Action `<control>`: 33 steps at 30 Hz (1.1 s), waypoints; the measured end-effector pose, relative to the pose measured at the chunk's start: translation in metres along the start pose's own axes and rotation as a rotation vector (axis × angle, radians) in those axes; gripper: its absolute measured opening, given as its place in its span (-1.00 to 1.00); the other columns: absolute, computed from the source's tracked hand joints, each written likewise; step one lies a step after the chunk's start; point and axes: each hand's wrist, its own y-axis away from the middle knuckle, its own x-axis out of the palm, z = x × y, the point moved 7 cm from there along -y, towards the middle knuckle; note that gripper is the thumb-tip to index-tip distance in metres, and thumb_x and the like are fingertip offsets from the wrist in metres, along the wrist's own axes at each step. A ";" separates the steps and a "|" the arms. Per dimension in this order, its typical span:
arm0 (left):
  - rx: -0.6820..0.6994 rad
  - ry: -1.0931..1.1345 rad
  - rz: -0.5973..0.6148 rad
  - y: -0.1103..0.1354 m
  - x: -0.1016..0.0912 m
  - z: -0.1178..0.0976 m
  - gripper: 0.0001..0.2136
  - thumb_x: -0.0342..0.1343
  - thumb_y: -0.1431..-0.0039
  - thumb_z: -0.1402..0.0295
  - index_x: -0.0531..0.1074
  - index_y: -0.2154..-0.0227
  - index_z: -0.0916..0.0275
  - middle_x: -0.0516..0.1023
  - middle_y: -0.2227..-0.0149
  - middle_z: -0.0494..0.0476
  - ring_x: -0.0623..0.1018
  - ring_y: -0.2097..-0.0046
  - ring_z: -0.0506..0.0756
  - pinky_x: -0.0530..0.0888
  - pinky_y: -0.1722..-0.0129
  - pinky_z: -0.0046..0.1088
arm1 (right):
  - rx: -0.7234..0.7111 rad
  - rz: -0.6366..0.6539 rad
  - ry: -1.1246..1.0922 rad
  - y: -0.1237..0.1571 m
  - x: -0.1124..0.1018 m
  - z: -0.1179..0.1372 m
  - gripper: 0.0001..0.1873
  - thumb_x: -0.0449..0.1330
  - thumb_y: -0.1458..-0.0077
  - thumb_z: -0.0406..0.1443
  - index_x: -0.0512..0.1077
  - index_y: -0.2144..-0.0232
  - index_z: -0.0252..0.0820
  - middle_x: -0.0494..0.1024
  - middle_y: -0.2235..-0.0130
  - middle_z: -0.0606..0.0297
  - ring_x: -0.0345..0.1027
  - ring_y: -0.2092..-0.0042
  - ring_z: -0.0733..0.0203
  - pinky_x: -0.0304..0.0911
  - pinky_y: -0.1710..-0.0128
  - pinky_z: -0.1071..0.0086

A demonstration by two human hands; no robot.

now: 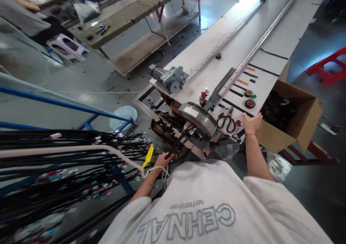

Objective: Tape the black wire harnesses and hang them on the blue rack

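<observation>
My left hand (162, 161) is low beside the near end of the long white workbench (232, 31), its fingers curled at a dark piece I cannot make out. A yellow tag (148, 156) and a white cord hang close to it. My right hand (252, 123) is at the bench's right edge, beside the cardboard box (278, 132), fingers apart with nothing visible in them. Black-handled scissors (227, 122), a red button (238, 122) and tape rolls (250, 103) lie near it. Between my hands sits a round grey drum (198, 118) with a white label.
Bundles of black cables (67, 161) hang on a blue frame (86, 116) at the left. A motor (167, 77) is mounted at the bench's end. A red stool (328, 67) stands right; a person (21, 13) is beside another table (129, 20) at upper left.
</observation>
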 end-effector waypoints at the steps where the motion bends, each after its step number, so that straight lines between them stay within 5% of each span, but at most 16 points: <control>1: 0.022 0.035 0.042 -0.006 0.001 -0.009 -0.55 -0.01 0.05 -0.13 0.33 0.57 0.22 0.29 0.65 -0.03 0.31 0.52 0.04 0.27 0.48 -0.47 | 0.057 0.000 -0.013 0.018 0.001 -0.011 -0.09 0.24 0.00 -0.04 0.06 -0.23 -0.48 0.22 -0.18 -0.30 0.13 -0.20 -0.24 0.11 -0.16 0.00; 6: 0.250 0.110 0.171 -0.051 0.009 -0.113 -0.55 -0.09 -0.12 -0.09 0.35 0.52 0.23 0.37 0.60 -0.01 0.37 0.48 0.03 0.32 0.39 -0.48 | 0.193 -0.011 -0.064 0.061 0.007 -0.026 0.00 0.31 0.04 0.02 0.07 -0.23 -0.52 0.27 -0.15 -0.32 0.17 -0.19 -0.24 0.11 -0.18 0.06; 10: 0.195 -0.030 0.051 -0.063 0.010 -0.154 -0.54 -0.14 -0.20 -0.03 0.28 0.61 0.22 0.31 0.62 0.00 0.35 0.47 0.05 0.24 0.42 -0.45 | 0.213 -0.079 0.015 0.062 0.004 -0.019 -0.02 0.27 0.00 0.09 0.10 -0.23 -0.47 0.31 -0.12 -0.28 0.23 -0.14 -0.29 0.15 -0.13 -0.03; 20: 0.235 -0.139 0.013 -0.037 -0.002 -0.148 -0.54 -0.20 -0.29 0.07 0.16 0.68 0.19 0.22 0.65 -0.01 0.32 0.48 0.04 0.22 0.42 -0.44 | 0.181 -0.095 0.072 0.062 0.008 -0.024 -0.02 0.22 -0.04 0.13 0.08 -0.25 -0.48 0.31 -0.12 -0.27 0.25 -0.12 -0.32 0.19 -0.10 -0.04; 25: 0.379 -0.136 -0.280 -0.003 -0.013 -0.156 -0.73 -0.03 -0.25 0.17 0.43 0.37 0.24 0.52 0.29 0.21 0.48 0.16 0.14 0.37 0.16 -0.40 | 0.200 -0.094 0.078 0.061 0.010 -0.025 -0.01 0.20 -0.03 0.16 0.09 -0.25 -0.44 0.32 -0.12 -0.25 0.27 -0.10 -0.34 0.20 -0.07 -0.04; 27: 0.347 -0.057 -0.169 0.002 0.008 -0.151 -0.70 -0.04 -0.26 0.14 0.45 0.37 0.23 0.55 0.31 0.20 0.52 0.21 0.13 0.41 0.18 -0.40 | 0.207 -0.102 0.085 0.062 0.009 -0.024 -0.03 0.19 -0.03 0.15 0.10 -0.24 -0.41 0.33 -0.11 -0.23 0.28 -0.09 -0.34 0.21 -0.07 -0.05; 30: 0.120 0.114 0.216 -0.009 0.061 -0.137 -0.64 -0.05 -0.28 0.10 0.44 0.44 0.25 0.58 0.43 0.13 0.54 0.41 0.07 0.41 0.39 -0.46 | 0.212 -0.108 0.095 0.063 0.009 -0.024 -0.05 0.18 -0.04 0.16 0.10 -0.24 -0.39 0.33 -0.10 -0.22 0.29 -0.08 -0.33 0.21 -0.06 -0.05; 33: -0.010 0.242 0.306 -0.029 0.086 -0.139 -0.65 -0.08 -0.31 0.16 0.44 0.42 0.30 0.63 0.34 0.20 0.58 0.38 0.04 0.39 0.44 -0.50 | 0.215 -0.098 0.103 0.062 0.010 -0.025 -0.06 0.16 -0.06 0.16 0.09 -0.24 -0.39 0.32 -0.10 -0.23 0.29 -0.08 -0.31 0.22 -0.05 -0.02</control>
